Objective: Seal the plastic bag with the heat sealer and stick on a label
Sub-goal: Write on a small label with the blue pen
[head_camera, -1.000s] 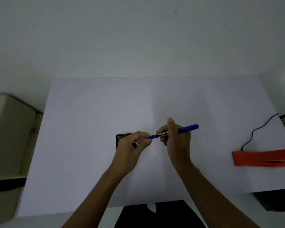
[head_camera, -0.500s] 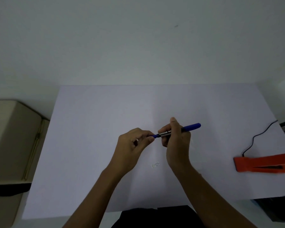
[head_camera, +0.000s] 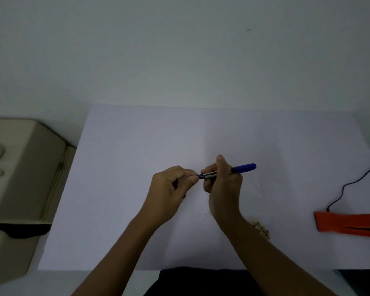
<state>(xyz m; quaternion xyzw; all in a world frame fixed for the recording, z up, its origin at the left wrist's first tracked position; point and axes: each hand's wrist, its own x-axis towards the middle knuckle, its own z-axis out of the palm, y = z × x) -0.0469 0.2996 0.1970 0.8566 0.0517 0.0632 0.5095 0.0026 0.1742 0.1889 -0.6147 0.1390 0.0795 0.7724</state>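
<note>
A: What are the hands doing?

B: Both are on a blue plastic marker pen (head_camera: 244,168), held crosswise above the white table (head_camera: 137,146). The right hand (head_camera: 222,189) is curled round the barrel. The left hand (head_camera: 171,193) pinches the pen's left end between thumb and fingers.

A: And the label?

B: A small white paper label (head_camera: 206,214) lies flat on the table, just beside the right wrist. It carries dark print, too small to read.

A: The sealer?

B: The orange heat sealer (head_camera: 348,224) sits at the table's right edge, well apart from both hands. Its thin black cord (head_camera: 343,188) curls away behind it.
</note>
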